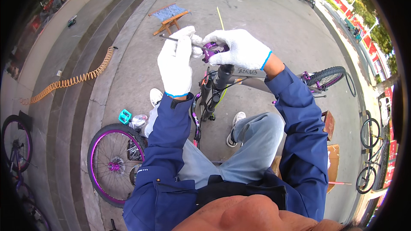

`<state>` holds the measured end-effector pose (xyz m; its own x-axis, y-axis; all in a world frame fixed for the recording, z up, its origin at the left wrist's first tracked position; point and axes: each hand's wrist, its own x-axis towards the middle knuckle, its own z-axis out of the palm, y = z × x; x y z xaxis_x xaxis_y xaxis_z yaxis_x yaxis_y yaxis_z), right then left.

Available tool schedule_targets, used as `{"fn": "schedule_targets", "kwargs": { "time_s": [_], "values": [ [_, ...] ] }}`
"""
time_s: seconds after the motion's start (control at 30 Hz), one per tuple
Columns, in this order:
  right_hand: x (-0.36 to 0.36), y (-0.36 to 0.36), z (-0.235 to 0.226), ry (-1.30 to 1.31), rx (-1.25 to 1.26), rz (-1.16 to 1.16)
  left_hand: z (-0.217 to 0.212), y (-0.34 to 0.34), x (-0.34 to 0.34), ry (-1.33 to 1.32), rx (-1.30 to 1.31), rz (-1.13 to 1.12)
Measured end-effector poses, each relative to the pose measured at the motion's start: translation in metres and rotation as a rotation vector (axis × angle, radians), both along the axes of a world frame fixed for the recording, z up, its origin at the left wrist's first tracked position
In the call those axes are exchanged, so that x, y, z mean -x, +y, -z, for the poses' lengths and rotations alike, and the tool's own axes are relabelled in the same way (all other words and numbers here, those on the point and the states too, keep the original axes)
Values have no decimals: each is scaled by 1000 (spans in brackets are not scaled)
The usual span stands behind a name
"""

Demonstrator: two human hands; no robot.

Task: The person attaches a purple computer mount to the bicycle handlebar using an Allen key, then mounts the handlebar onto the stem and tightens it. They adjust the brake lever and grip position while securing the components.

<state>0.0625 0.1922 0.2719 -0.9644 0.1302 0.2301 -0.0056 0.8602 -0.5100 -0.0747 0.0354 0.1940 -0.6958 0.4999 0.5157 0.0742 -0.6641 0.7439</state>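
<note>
The left hand (174, 65) pinches a slim dark tool (169, 38), the right hand (244, 49) grasps the purple clamp (208, 54); best keep both aligned.

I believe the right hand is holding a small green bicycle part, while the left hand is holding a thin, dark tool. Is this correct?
Not quite: the small bicycle part is purple, not green, as the head view shows. The right hand does hold it, and the left hand holds the thin, dark tool.
</note>
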Motion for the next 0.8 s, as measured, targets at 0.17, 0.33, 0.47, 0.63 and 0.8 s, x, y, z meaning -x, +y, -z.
{"fn": "schedule_targets", "kwargs": {
  "time_s": [0.17,0.33,0.47,0.63,0.8],
  "values": [
    [-31,-31,5,105,20,59,-11,-30,-17,197,30,5],
    [-66,-60,48,345,-16,207,-8,-42,-43,258,117,96],
    [-80,-61,88,322,440,186,2,-38,-53,258,99,75],
    [-97,-49,133,420,641,194,26,-36,-43,262,61,-50],
    [-111,-37,156,418,753,211,61,-42,-52,224,679,60]
  ]
}}
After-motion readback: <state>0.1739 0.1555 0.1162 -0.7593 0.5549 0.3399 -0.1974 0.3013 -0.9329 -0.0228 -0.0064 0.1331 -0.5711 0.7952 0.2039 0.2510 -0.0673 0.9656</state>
